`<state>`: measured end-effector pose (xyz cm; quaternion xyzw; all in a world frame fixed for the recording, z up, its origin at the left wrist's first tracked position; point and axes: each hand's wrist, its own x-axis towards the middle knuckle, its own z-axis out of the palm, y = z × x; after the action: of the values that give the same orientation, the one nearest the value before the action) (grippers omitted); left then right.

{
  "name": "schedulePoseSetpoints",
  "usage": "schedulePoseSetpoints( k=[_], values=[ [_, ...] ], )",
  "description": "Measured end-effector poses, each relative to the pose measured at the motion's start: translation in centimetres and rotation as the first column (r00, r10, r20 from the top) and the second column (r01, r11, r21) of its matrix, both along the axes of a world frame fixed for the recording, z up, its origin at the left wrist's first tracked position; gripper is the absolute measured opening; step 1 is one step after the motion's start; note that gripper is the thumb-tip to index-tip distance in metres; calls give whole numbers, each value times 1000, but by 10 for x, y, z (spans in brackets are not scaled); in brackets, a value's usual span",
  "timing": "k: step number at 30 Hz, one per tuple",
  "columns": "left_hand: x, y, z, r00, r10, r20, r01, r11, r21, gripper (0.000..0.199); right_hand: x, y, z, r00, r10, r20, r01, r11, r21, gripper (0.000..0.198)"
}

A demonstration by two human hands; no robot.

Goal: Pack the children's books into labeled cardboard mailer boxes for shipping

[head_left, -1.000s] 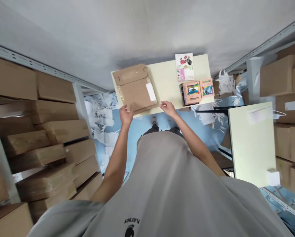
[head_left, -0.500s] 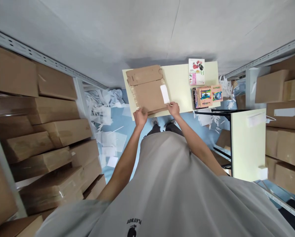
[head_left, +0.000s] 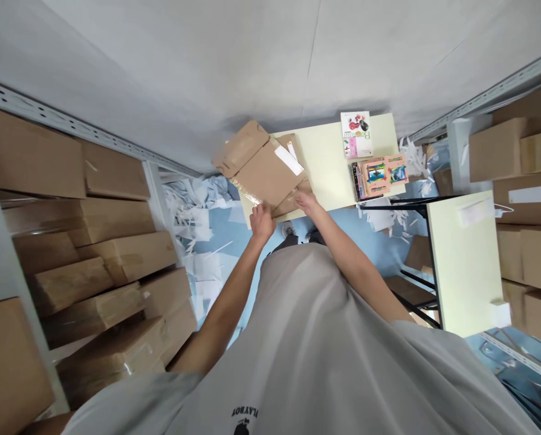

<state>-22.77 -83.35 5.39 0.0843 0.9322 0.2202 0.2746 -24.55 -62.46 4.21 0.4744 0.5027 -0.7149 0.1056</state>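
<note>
A folded brown cardboard box (head_left: 263,170) with a white label and shiny clear tape along its left side lies slantwise on the cream table (head_left: 322,154). Beneath it, a second brown cardboard piece (head_left: 300,158) with its own white strip shows at the right. My left hand (head_left: 262,222) is closed at the box's near left corner, fingers curled over the edge. At the near right edge, my right hand (head_left: 305,202) pinches the cardboard; its fingertips are partly blurred, and whether it also touches the lower piece I cannot tell.
A white book (head_left: 356,134) and a stack of colourful books (head_left: 379,175) lie at the table's right. Racks with cardboard boxes (head_left: 125,248) flank both sides. Paper scraps (head_left: 191,223) litter the blue floor. A small table (head_left: 465,266) stands at the right.
The top cardboard box has turned, its right side swinging away from me, exposing the piece underneath. My right hand has shifted left and slightly nearer; the left hand stays at the near left corner.
</note>
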Motion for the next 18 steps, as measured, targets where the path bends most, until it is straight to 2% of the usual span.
schedulePoseSetpoints(
  k=[2,6,8,11,13,15,18],
  values=[
    [1,5,0,999,-53,-13,53,998,-32,66,-8,-15,-2,999,11,46,-10,1000,-26,33],
    [3,10,-5,993,-117,-16,118,993,23,87,-17,-43,-4,999,28,44,-25,998,-60,28],
    [3,7,-6,990,-135,-44,137,989,59,87,-18,-53,-3,1000,17,22,-16,999,-47,32],
    [-3,-2,-2,989,-126,-83,136,982,131,76,-16,-58,2,1000,5,-21,-6,999,-32,37],
    [-15,-14,6,993,-38,-111,57,982,182,67,-12,-50,10,996,23,-85,-27,999,-41,40],
    [-34,-32,16,975,142,-169,-99,965,241,62,-3,-31,22,977,76,-200,-88,995,-51,44],
    [-72,-58,34,860,423,-287,-314,880,356,69,24,18,44,930,137,-342,-151,989,-12,59]
  ],
)
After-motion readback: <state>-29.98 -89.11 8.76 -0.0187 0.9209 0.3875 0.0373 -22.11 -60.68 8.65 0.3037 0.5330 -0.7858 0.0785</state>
